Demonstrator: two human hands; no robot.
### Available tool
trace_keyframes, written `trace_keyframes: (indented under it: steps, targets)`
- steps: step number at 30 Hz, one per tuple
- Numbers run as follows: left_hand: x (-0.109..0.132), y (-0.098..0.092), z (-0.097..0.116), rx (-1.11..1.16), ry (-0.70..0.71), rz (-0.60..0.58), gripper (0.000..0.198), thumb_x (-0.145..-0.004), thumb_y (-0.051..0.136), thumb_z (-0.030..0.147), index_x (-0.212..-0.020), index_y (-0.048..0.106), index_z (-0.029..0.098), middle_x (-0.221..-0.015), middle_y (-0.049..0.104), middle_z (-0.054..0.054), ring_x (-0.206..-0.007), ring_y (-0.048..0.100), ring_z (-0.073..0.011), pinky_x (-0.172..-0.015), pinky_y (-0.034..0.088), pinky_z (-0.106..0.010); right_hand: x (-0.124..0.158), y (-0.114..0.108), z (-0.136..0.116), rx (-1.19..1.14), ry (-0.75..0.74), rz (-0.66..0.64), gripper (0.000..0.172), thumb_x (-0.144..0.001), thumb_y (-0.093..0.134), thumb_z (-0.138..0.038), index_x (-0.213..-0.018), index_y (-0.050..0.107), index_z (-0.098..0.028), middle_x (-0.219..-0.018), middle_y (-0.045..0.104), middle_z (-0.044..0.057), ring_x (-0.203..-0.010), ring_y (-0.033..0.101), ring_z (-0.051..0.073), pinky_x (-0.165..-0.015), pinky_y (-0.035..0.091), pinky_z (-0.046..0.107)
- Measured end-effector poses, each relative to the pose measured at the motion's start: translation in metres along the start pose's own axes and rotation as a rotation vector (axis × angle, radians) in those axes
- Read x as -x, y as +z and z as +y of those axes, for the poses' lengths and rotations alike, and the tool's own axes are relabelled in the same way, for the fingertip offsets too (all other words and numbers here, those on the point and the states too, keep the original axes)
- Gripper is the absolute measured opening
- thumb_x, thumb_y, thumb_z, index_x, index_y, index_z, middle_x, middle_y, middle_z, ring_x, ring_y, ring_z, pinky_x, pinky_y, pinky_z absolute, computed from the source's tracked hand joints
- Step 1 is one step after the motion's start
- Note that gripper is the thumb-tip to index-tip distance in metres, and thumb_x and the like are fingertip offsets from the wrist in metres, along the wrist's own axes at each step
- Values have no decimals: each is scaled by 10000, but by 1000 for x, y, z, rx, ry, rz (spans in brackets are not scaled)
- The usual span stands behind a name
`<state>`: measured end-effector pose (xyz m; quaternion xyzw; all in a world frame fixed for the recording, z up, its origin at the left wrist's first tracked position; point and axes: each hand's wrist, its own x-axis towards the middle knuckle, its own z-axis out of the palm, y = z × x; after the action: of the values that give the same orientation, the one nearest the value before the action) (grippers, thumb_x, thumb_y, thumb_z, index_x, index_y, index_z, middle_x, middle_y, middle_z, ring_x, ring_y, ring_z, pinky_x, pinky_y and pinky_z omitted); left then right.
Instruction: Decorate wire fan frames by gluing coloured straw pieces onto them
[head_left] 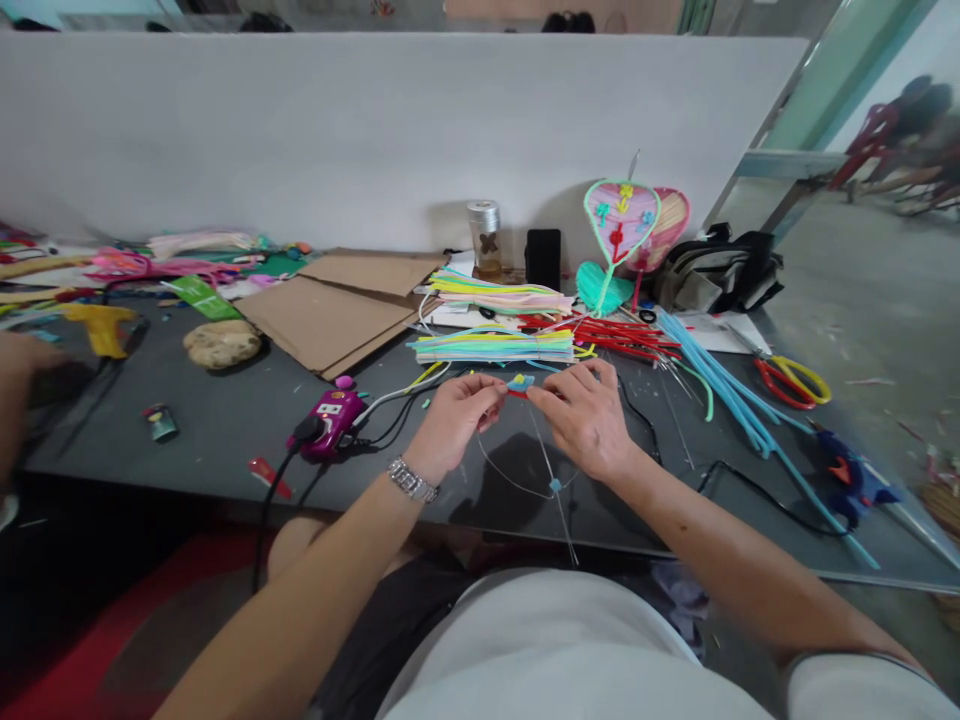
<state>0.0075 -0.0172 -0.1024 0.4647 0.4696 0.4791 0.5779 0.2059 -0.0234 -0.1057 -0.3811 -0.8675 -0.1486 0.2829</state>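
Between my hands is a thin wire frame with a loop and long straight ends that hang over the table. Near its top sits a small blue piece with bits of yellow and red. My left hand is closed in a pinch at the left of this piece, a metal watch on the wrist. At the other side my right hand pinches the frame, thumb and fingers together. A small blue knot marks where the wires cross below. Just behind my fingers lies a bundle of pastel pipe cleaners.
Red pipe cleaners, light-blue ones, scissors and a blue glue gun lie to the right. Leftward are a purple power strip, a stone and cardboard. Heart-shaped fans lean behind. Another person's arm reaches in at left.
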Motion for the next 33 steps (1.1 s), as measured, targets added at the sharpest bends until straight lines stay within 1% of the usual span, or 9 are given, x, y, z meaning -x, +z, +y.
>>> trace_keyframes:
  steps: [6, 11, 15, 18, 21, 23, 26, 28, 33]
  targets:
    - [1, -1, 1, 17, 24, 4, 259, -695, 779, 362, -689, 630, 151, -545, 522, 38, -476, 417, -65, -454, 271, -218, -3, -7, 3, 9, -88, 45, 272, -990, 488, -134, -1092, 723, -226, -902, 710, 34, -844, 523, 178, -922, 281, 392]
    - [4, 0, 6, 16, 71, -3, 258, -700, 773, 371, -684, 640, 151, -524, 513, 40, -462, 405, -66, -444, 265, -217, -6, -10, 6, -32, -105, 119, 178, -984, 555, -170, -967, 726, -219, -864, 702, 21, -823, 530, 167, -899, 294, 386]
    - [9, 1, 14, -12, 74, 5, 251, -689, 773, 370, -705, 655, 149, -541, 543, 28, -479, 440, -75, -443, 279, -212, -10, -15, 12, 4, -169, 145, 210, -955, 551, -115, -997, 732, -214, -872, 692, 29, -821, 521, 175, -890, 292, 395]
    - [12, 3, 19, -36, 86, 9, 248, -688, 772, 370, -725, 664, 150, -534, 554, 24, -480, 458, -83, -440, 283, -212, -13, -22, 13, 72, -221, 164, 211, -963, 547, -113, -959, 732, -216, -844, 678, 26, -802, 495, 176, -889, 288, 395]
    - [15, 3, 22, -52, 101, 3, 247, -693, 769, 371, -732, 667, 149, -522, 556, 21, -479, 476, -90, -440, 280, -213, -16, -30, 11, 103, -228, 153, 219, -967, 544, -105, -923, 724, -221, -844, 679, 18, -790, 479, 171, -888, 280, 387]
    - [18, 3, 24, -65, 117, -1, 255, -699, 769, 380, -738, 674, 147, -529, 562, 16, -487, 490, -95, -441, 282, -213, -18, -34, 9, 77, -205, 135, 220, -965, 539, -99, -896, 712, -217, -864, 686, 17, -790, 485, 167, -877, 275, 381]
    - [22, 2, 28, -94, 139, -6, 263, -711, 763, 392, -745, 685, 144, -540, 572, 11, -488, 486, -95, -446, 296, -217, -21, -39, 9, -6, -144, 113, 180, -978, 559, -156, -863, 690, -200, -894, 690, 23, -818, 521, 166, -849, 274, 367]
    - [25, 2, 31, -108, 145, -9, 261, -715, 758, 392, -740, 685, 143, -533, 568, 13, -480, 475, -92, -448, 302, -220, -22, -42, 9, -28, -134, 89, 176, -985, 565, -187, -858, 685, -195, -896, 685, 24, -825, 528, 164, -837, 268, 361]
    - [29, 3, 35, -108, 142, -24, 264, -710, 764, 395, -736, 677, 146, -531, 556, 15, -490, 481, -97, -450, 294, -221, -25, -47, 5, 110, -261, 74, 267, -980, 502, -94, -818, 678, -212, -839, 650, 11, -748, 463, 154, -840, 249, 375]
